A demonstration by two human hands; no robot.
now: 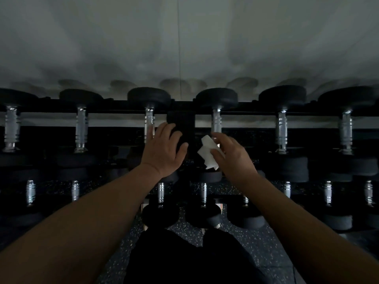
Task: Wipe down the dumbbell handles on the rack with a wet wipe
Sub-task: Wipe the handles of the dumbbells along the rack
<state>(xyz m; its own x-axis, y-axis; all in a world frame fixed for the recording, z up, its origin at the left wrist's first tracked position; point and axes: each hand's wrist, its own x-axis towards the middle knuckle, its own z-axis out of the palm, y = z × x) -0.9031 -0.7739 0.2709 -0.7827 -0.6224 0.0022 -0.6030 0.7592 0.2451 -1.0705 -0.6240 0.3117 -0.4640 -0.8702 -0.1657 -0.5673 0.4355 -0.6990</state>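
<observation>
Just wet wipe [209, 152] in right hand [231, 154].

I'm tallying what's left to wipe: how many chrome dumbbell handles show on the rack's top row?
6, left to right: handles at. The left hand partly covers the third, the right hand with the wipe the fourth. More may lie beyond the frame.

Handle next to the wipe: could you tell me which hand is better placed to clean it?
Right hand: it holds the wipe beside that handle; the left hand is bare.
</observation>
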